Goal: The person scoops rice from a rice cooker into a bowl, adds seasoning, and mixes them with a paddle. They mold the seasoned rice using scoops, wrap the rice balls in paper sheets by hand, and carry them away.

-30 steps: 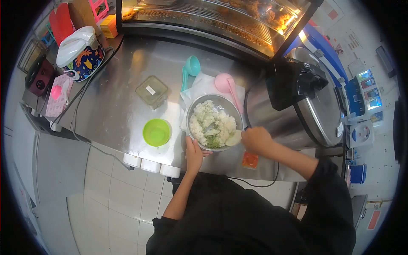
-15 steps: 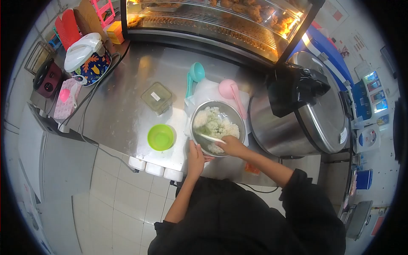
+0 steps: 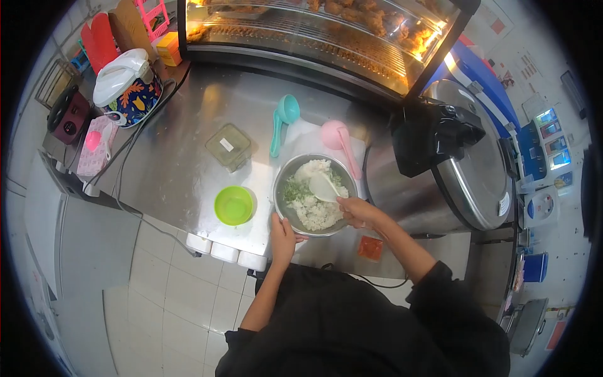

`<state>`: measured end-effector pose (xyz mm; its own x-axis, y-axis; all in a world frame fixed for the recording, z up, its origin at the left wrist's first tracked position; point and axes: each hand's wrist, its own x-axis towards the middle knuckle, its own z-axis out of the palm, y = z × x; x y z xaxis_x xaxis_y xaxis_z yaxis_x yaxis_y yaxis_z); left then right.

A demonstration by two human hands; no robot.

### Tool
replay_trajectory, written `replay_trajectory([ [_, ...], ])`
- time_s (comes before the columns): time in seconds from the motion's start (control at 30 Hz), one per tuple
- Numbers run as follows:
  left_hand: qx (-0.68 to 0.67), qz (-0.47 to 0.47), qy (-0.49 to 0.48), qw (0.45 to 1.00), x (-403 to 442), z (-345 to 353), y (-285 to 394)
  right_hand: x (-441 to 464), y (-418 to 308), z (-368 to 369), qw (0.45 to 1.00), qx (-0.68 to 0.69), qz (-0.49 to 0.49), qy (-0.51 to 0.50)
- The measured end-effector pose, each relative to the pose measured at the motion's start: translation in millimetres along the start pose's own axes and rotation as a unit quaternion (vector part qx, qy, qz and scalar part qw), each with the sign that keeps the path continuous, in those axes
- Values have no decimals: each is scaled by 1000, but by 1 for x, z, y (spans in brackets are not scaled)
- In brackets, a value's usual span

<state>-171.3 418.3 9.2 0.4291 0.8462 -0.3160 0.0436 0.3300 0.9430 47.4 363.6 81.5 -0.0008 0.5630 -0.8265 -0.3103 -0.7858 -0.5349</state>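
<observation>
White rice (image 3: pixel 317 215) with chopped green bits (image 3: pixel 294 191) fills part of a metal mixing bowl (image 3: pixel 338 166). My left hand (image 3: pixel 284 239) grips the bowl's near left side, thumb at the rim and fingers under it. In my right hand (image 3: pixel 358 212) is a white rice paddle (image 3: pixel 323 187), its blade resting in the rice toward the bowl's far side. Beyond the bowl lie a pink ladle (image 3: pixel 335 136) and a teal ladle (image 3: pixel 287 110), near a white sheet (image 3: pixel 301 137). To the left stand a lime-green bowl (image 3: pixel 234 206) and a lidded clear container (image 3: pixel 228 147).
A lit glass food warmer (image 3: pixel 301 44) spans the counter's back. A large steel rice cooker (image 3: pixel 408 188) stands close on the right. A small red packet (image 3: pixel 370 247) lies near the front edge. At the left are a patterned pot (image 3: pixel 135 97) and cables (image 3: pixel 132 141).
My right hand has moved slightly right, and the paddle has swung from the bowl's left side toward its middle and far side. My left hand keeps its hold. The red packet shows more fully.
</observation>
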Motion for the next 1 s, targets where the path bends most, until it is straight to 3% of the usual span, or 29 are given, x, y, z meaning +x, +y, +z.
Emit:
replay_trajectory([
  [0.03,-2,-8,1,1000,-1,1,4,-12,-11,9,978,-187,-67,65],
  [0.07,-6,-18,4,1000,-1,1,6,-19,-19,14,978,-187,-68,66],
  [0.1,-6,-19,3,1000,-1,1,7,-25,-24,19,873,-383,-234,191],
  [0.13,-2,-17,5,1000,-2,1,7,-26,-25,23,689,-543,-378,297],
  [0.17,2,-16,7,1000,-4,1,7,-19,-25,33,691,-542,-374,297],
  [0.23,-7,-18,18,1000,-4,3,11,3,-29,55,670,-583,-246,388],
  [0.37,-19,0,61,998,-4,9,13,34,38,69,696,-559,-246,377],
  [0.47,-24,-13,62,998,-4,10,11,36,42,76,702,-602,-164,344],
  [0.53,-6,-22,52,998,-2,8,7,62,19,61,652,-664,-240,276],
  [0.57,-12,-17,52,998,0,9,8,54,0,65,653,-662,-240,278],
  [0.63,-19,-12,48,999,-3,7,4,18,-37,83,643,-743,-92,163],
  [0.67,-34,-17,39,999,-5,6,1,10,-24,82,640,-745,-91,166],
  [0.73,-53,-19,33,998,2,7,4,-4,18,79,718,-642,-121,239],
  [0.8,-42,-22,16,999,-6,5,3,7,22,73,728,-625,-127,252],
  [0.87,-33,-27,17,999,-8,4,5,21,-13,57,689,-699,-97,164],
  [0.93,-33,-29,12,999,-8,5,6,-8,-76,52,622,-781,-55,0],
  [1.0,-24,-25,8,999,-8,5,5,-15,-100,18,696,-717,-15,42],
])
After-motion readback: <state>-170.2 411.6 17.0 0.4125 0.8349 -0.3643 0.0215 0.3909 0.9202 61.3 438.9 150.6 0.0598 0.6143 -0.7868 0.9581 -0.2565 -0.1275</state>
